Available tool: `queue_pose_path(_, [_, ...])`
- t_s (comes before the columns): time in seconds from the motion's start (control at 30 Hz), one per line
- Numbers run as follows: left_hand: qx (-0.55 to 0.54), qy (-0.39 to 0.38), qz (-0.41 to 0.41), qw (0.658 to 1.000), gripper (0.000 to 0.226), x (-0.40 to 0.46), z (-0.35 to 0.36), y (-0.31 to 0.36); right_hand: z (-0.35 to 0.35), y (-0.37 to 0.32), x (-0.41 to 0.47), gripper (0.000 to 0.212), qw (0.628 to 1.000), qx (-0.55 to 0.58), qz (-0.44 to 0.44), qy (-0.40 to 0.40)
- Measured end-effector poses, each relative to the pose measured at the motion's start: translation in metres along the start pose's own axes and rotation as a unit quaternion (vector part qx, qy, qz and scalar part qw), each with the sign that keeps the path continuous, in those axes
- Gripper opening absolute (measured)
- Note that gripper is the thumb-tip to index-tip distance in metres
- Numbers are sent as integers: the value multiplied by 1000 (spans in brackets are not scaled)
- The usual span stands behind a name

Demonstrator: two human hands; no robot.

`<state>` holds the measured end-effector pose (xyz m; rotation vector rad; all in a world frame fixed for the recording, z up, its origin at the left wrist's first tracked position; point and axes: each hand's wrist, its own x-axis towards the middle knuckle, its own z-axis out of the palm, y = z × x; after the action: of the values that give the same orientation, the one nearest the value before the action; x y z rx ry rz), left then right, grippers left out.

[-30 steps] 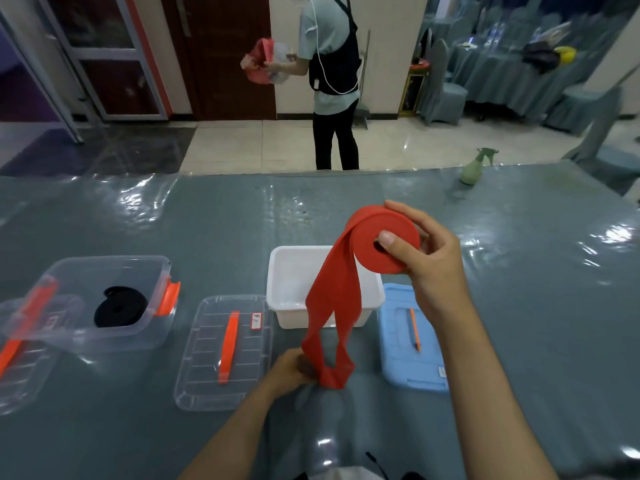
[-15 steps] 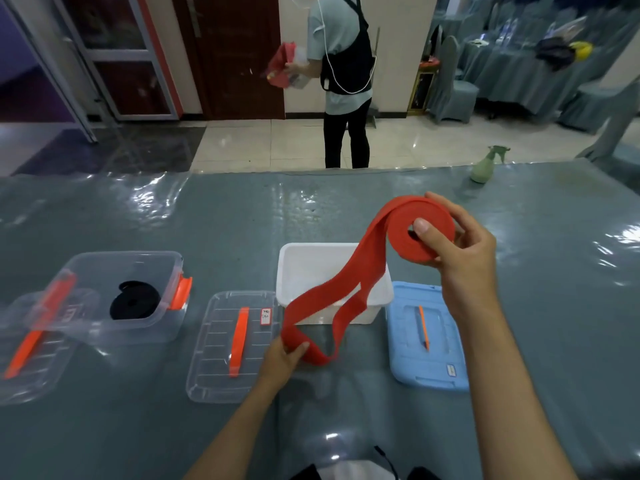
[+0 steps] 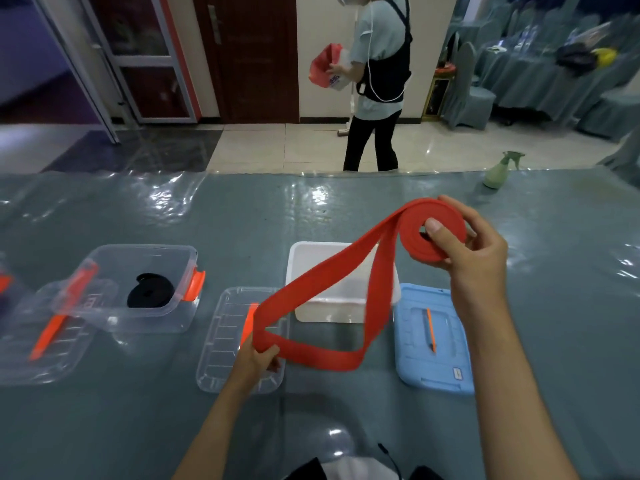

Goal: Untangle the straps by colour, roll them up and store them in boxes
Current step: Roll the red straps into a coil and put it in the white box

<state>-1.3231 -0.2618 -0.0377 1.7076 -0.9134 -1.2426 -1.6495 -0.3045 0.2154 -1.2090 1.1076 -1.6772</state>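
Progress roughly midway: black strap [image 3: 150, 295] already coiled in clear box [image 3: 138, 271] at 9 o'clock; red strap [image 3: 311, 296] part-rolled, right hand [image 3: 474, 251] pinching the coil, left hand [image 3: 258, 358] gripping the loose loop, white box [image 3: 343, 282] at centre unfilled.

Grey-green counter [image 3: 104, 427] under glossy clear plastic sheeting, glare patches across it. Beyond, pale tiled floor [image 3: 277, 147], cream wall [image 3: 322, 15], dark red-brown wooden door [image 3: 252, 57], glazed metal-framed door [image 3: 149, 57] at left. At right, chairs in grey-blue fabric covers [image 3: 467, 88] beside a draped table [image 3: 554, 81]. Pale green spray bottle [image 3: 498, 169] on the far edge.
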Motion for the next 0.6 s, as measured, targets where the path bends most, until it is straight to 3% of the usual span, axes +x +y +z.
queue_pose_path(0.13, [-56,-87,-10,995,45,-10,-8,-4,2,4,0,46,1000,1,1,-7])
queue_pose_path(0.27, [-24,-182,19,983,54,-17,-19,-9,-1,6,1,50,1000,2,5,0])
queue_pose_path(0.47, [-44,-174,22,984,53,-17,-20,-7,-4,7,2,54,1000,4,6,7])
queue_pose_path(0.6, [59,-111,23,992,38,-9,-18,0,-6,8,4,51,1000,6,13,12])
